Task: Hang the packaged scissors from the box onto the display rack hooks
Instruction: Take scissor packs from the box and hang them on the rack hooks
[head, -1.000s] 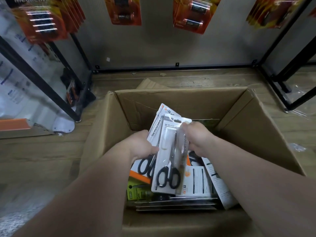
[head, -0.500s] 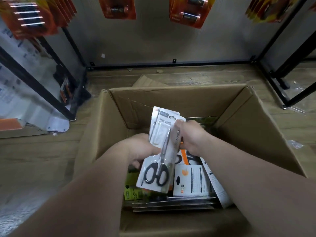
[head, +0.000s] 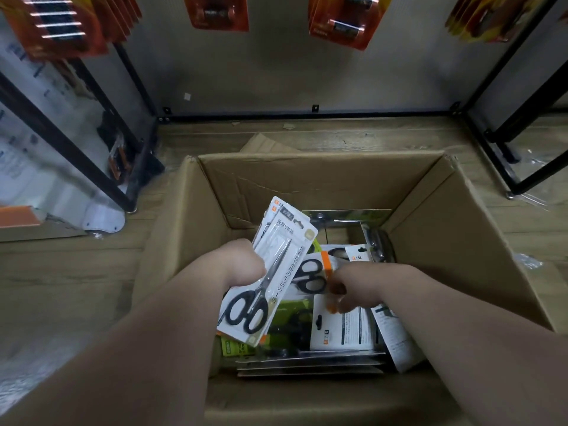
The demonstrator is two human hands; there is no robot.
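While both hands are down in the cardboard box point(head: 307, 179), we see the left hand point(head: 242, 262) gripping a small stack of scissors packs point(head: 276, 265). Its fingers are curled round the stack's left edge. The stack is tilted, top ends up, above the rest of the contents. The front one has black handles on a white card.

The right hand point(head: 359, 287) is lower, its fingers point(head: 338, 302) bent down onto an orange-edged pack point(head: 310, 269) lying in the box. It's blurred, so we can't tell if that's a pinch or just contact.

More packs lie flat underneath. The box sits on the wood floor point(head: 76, 287) near the black rack frame point(head: 307, 113), and orange battery cards point(head: 338, 23) hang above.
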